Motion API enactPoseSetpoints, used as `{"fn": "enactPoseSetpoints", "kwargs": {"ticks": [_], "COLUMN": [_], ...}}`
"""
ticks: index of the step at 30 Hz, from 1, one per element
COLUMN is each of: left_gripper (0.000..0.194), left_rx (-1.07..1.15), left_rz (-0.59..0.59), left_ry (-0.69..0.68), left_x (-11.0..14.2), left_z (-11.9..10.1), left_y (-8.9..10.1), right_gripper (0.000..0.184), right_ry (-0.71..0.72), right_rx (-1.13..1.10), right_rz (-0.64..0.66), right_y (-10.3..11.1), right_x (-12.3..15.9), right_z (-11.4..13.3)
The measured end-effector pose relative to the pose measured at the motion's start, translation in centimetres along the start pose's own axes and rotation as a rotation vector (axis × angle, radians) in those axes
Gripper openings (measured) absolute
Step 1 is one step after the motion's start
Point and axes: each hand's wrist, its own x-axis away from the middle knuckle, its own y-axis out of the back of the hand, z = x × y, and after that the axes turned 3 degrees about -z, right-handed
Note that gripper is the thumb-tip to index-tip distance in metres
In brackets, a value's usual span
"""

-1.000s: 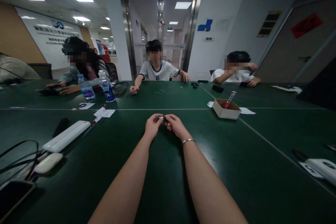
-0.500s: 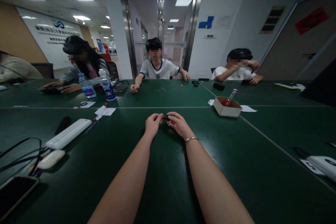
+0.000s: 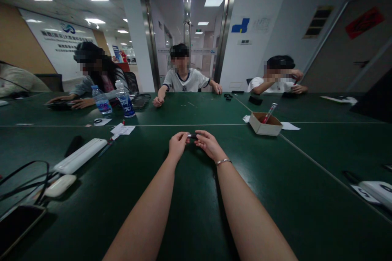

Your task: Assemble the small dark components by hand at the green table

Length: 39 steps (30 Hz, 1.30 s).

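Note:
Between my two hands is a small dark stick-shaped object (image 3: 192, 136), too small to tell its kind, with a lighter glint at its left end. The fingertips of my left hand (image 3: 178, 145) pinch that left end. My right hand (image 3: 208, 144) grips the other end between thumb and fingers, and its fingers hide part of the object. Both hands are held close together over the green table (image 3: 196, 195). A metal bracelet (image 3: 223, 162) circles my right wrist.
Left lie a white power strip-like bar (image 3: 81, 156), a pale rounded case (image 3: 60, 186), cables and a phone (image 3: 20, 226). Two bottles (image 3: 125, 100) stand farther back. An open box (image 3: 266, 124) holding a clear tube sits right. Several people sit across the table.
The gap between my fingertips is slightly wider, and more of the small object shows, with a lighter part at the left. My arms have hardly moved.

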Motion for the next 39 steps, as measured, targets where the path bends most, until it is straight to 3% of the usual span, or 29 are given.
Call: {"fn": "enactPoseSetpoints", "kwargs": {"ticks": [4,39], "left_gripper": [0.025,0.035], "left_rx": [0.073,0.040], "left_rz": [-0.020,-0.028], "left_ry": [0.003,0.023], "left_x": [0.00,0.20], "left_z": [0.05,-0.31], "left_y": [-0.05,0.13], "right_gripper": [0.030,0.032], "right_ry": [0.004,0.011], "right_rx": [-0.005,0.023], "right_rz": [0.006,0.030], "right_y": [0.00,0.07], "right_x": [0.00,0.19], "right_z": [-0.06,0.02]}}
